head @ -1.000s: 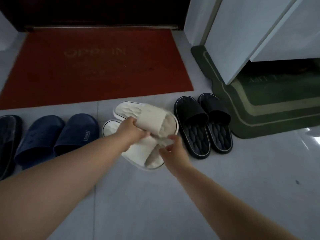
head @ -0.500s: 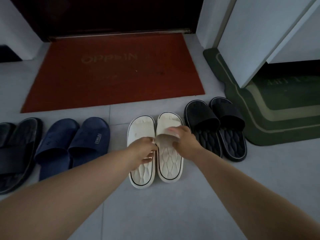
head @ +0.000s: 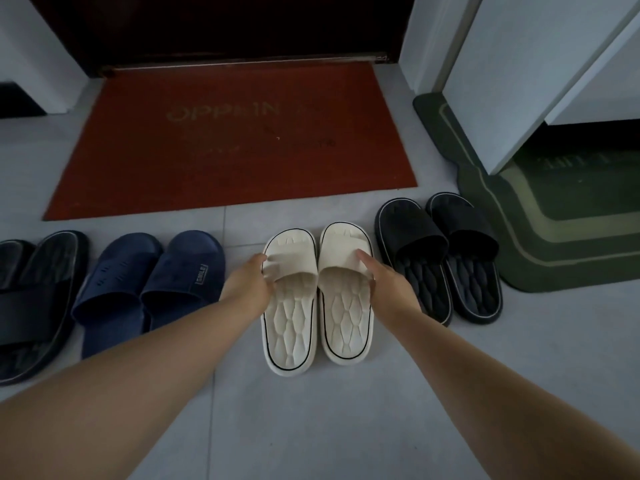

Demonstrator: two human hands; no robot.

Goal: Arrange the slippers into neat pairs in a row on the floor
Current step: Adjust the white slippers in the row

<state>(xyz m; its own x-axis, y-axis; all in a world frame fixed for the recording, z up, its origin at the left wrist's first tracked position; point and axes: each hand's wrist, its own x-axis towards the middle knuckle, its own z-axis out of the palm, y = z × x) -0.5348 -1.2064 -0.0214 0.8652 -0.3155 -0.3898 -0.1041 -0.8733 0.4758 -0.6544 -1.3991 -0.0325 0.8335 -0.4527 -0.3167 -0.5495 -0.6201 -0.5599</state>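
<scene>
Grey floor tiles (head: 311,427) are being covered at the far end by a red doormat (head: 235,143) lying before a dark door, while a green mat (head: 540,244) is being partly hidden under a white cabinet (head: 540,64) on the right. Four pairs of slippers are being kept in a row along the near edge of the doormat: a black strapped pair (head: 31,299) at far left, a navy pair (head: 149,285) beside it, a cream pair in the middle, and a black quilted pair (head: 440,258) on the right. The left cream slipper (head: 291,327) is being touched at the outer edge of its strap by the left hand (head: 249,282), fingers loosely curled and spread, not clamped. The right cream slipper (head: 346,317) is being touched on its outer strap edge by the right hand (head: 388,282), likewise open-fingered. Both cream slippers are being held flat on the floor, side by side and nearly touching, between the two hands.
</scene>
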